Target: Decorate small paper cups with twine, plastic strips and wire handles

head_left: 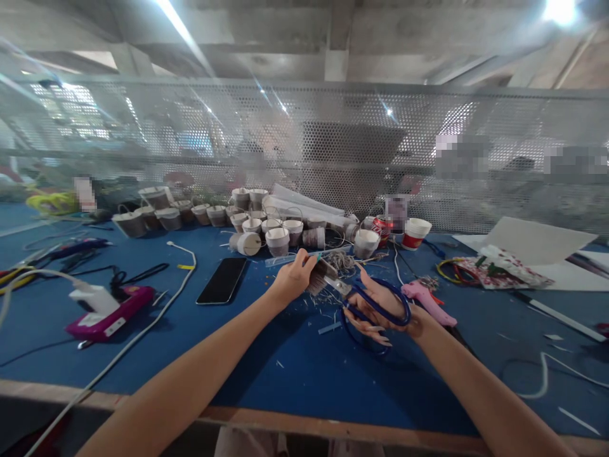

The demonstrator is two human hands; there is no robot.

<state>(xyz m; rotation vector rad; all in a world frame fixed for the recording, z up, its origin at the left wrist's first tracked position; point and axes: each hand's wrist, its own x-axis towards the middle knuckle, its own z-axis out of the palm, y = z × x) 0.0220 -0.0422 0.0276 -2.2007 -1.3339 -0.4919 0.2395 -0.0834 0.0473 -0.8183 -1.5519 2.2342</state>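
Observation:
My left hand (pixel 291 279) is closed on a small grey-brown piece with a fringe-like edge (pixel 318 282); its exact kind is unclear. My right hand (pixel 373 308) grips a pair of scissors with large blue loop handles (pixel 402 303). Their metal blades (pixel 339 285) point left and reach up to the fringed piece. Under and around the hands lie short pale clippings (pixel 328 298) and a tangle of grey strands (pixel 341 261). Just beyond stand several small grey-white buckets (pixel 277 242) with thin handles, a few of them lying on their sides.
A black phone (pixel 222 280) and a magenta power strip (pixel 111 314) with a white charger lie left. A pink glue gun (pixel 428 301), a red-and-white cup (pixel 417 233) and a red can (pixel 382 230) are right. Cables cross the blue tabletop (pixel 285 381). A perforated metal screen (pixel 266 139) stands behind.

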